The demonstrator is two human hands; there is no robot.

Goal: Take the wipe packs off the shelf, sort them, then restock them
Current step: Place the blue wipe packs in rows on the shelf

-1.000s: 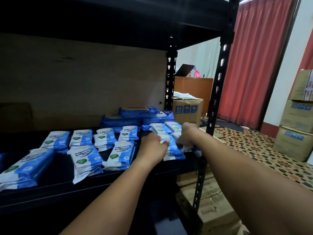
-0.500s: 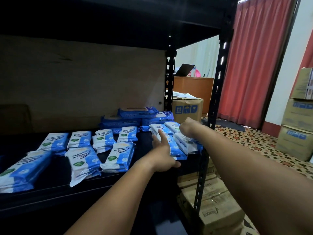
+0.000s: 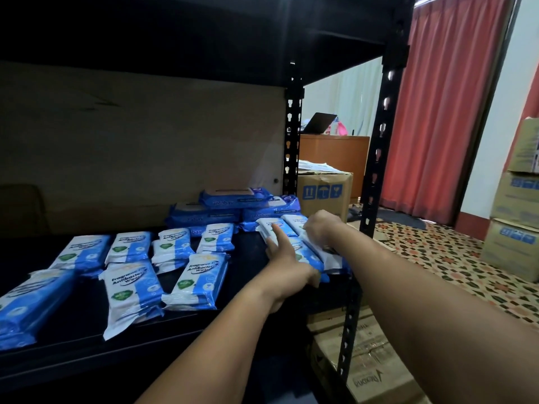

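At the shelf's (image 3: 204, 339) right end, wipe packs (image 3: 303, 252) lie with long axes running front-to-back. Left hand (image 3: 287, 262), fingers extended, has advanced onto them; right hand (image 3: 320, 225) still grips one pack.

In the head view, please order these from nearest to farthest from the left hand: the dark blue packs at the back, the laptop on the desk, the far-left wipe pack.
Measured from the left hand:
1. Dark blue packs, behind it at the shelf's back.
2. Far-left wipe pack, at the shelf's left end.
3. Laptop, beyond the shelf on the desk.
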